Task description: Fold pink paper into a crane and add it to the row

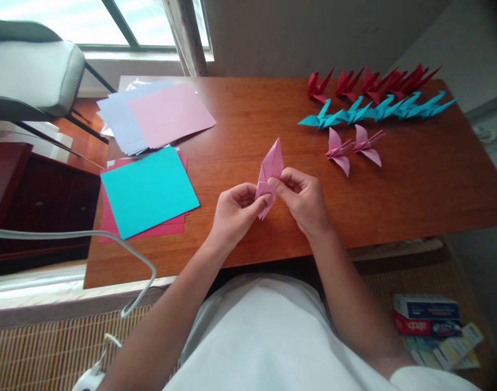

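A piece of folded pink origami paper [272, 163] is held upright, slightly tilted, above the middle of the table's near side. It has a long diamond shape with a point at the top. My left hand [237, 210] pinches its lower part, the thumb lying across the front. From the other side, my right hand [303, 196] grips its middle edge between thumb and fingers. Some fingertips behind the paper are hidden. Two finished pink paper cranes [338, 152] stand to the right of my hands.
Blue cranes [378, 110] and red cranes [368, 82] stand in rows at the table's [240, 119] back right. On the left lie pink paper [173, 114] over pale sheets and turquoise paper [151, 190] over red sheets. A grey cable [145, 260] crosses the front left corner.
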